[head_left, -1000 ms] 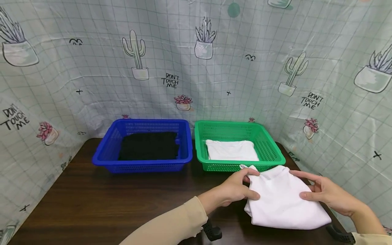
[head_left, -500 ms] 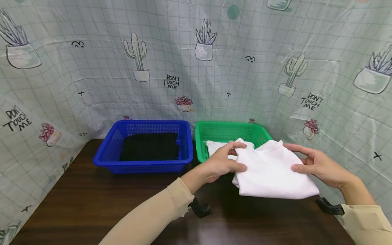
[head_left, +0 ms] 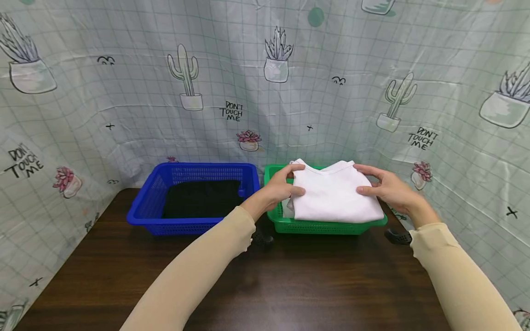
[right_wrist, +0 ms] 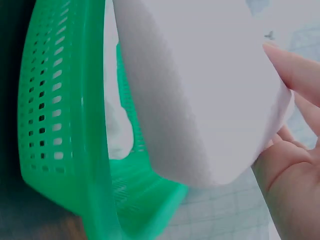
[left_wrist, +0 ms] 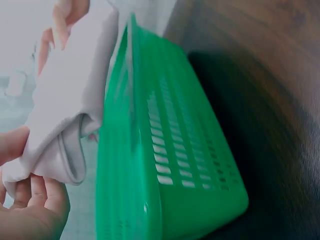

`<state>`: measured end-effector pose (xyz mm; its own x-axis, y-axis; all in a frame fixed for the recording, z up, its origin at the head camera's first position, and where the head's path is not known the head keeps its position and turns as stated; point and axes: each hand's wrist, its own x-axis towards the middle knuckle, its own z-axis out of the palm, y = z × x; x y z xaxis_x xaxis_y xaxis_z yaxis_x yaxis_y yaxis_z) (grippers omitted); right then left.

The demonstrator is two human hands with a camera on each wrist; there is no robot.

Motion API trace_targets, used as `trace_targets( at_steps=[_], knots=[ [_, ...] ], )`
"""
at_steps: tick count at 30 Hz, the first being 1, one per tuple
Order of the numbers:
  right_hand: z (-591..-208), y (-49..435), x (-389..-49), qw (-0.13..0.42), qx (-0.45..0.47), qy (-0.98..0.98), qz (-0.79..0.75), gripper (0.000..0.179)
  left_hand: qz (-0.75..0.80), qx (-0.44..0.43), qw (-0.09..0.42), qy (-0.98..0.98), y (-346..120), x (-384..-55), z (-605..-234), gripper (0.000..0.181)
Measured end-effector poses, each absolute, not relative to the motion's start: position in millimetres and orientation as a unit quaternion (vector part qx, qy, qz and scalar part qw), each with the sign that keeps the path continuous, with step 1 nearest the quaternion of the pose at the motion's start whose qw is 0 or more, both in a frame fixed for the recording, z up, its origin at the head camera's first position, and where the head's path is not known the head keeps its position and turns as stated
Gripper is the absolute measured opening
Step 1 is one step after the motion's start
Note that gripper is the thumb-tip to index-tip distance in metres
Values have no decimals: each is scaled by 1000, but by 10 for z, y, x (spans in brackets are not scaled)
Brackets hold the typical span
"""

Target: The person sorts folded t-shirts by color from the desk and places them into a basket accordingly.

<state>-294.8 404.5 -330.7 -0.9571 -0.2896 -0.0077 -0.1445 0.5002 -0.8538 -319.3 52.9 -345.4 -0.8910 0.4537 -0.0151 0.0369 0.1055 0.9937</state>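
Observation:
A folded white T-shirt, its neckline toward the back, hangs over the green basket. My left hand pinches its left side, thumb on top and fingers beneath, as the left wrist view shows of the folded edge. On the opposite side my right hand grips the shirt between thumb and fingers. In the right wrist view the held shirt is above the basket rim, apart from another white folded garment inside, which the held shirt mostly hides in the head view.
To the left stands a blue basket with folded black cloth in it. Both baskets rest on a dark brown wooden table. A patterned curtain rises behind and along both sides.
Both hands have lifted the white T-shirt from the table's right front and carried it left and away from me, over the green basket. The blue basket has stayed put.

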Motion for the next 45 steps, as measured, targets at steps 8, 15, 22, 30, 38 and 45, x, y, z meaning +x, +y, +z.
trace_targets(
  at_steps=[8,15,22,30,38,45],
  knots=[
    [-3507,3991,-3283,80,-100,873,-471,81,666,130,140,722,588,-3430,-3683,69],
    [-3747,4011,-3374,82,-87,874,-472,77,662,88,133,732,693,-3455,-3871,67],
    [-3869,3977,-3410,106,-76,866,-483,77,644,67,119,753,767,-3430,-3884,66],
    [-4028,3931,-3455,100,-66,869,-481,73,618,43,119,776,866,-3484,-3997,67],
    [-4187,3903,-3469,86,-43,876,-473,71,587,7,107,802,980,-3504,-4117,68],
    [-4247,3849,-3489,93,-38,893,-439,73,556,1,104,824,974,-3463,-4124,69]
  ],
)
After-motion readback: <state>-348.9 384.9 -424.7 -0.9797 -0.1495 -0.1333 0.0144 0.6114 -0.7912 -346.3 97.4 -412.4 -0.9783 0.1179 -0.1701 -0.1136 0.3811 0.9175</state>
